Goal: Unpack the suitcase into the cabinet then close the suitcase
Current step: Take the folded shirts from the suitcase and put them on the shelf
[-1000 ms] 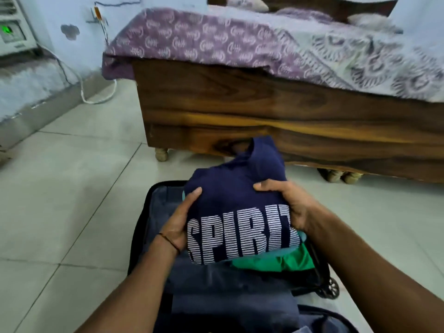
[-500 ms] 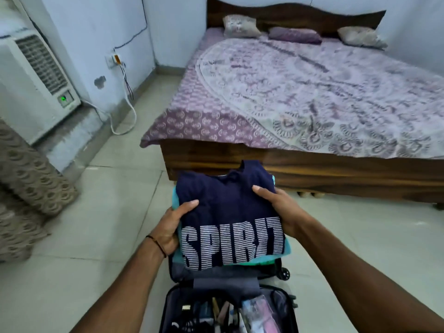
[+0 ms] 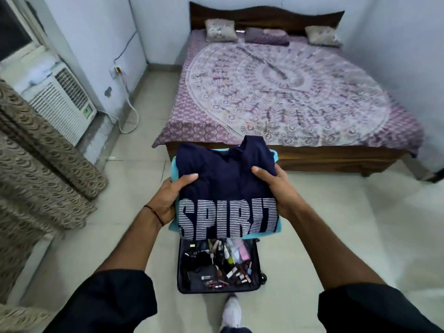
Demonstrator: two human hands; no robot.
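Far to the left of the hands hangs a patterned curtain [image 3: 40,152], with a white air cooler [image 3: 60,102] just beyond it against the wall. Its cable trails onto the floor [image 3: 336,224] ahead of the left hand.

The left hand [image 3: 175,198] grips the left side of a stack of folded clothes [image 3: 225,188], thumb on top. The stack is a navy shirt lettered SPIRIT over at least 1 teal garment. The right hand [image 3: 276,188] grips the other side the same way, so both hands are full.

Directly below the hands the suitcase [image 3: 216,290] lies open on the floor, with many small items [image 3: 228,263] inside. A shoe [image 3: 231,311] stands just behind its near edge.

The step in hand looks like the carry of this stack to the cabinet, with most of the unpacking left. The cabinet is not in view, so the next move calls for turning to find it while keeping the stack level and pinched so the lower layer does not slide out.

Ahead and to the right of the hands the bed [image 3: 288,92] closes off that side with its wooden edge. Bare floor lies to the right of the right hand, and that looks the freer way round the suitcase.
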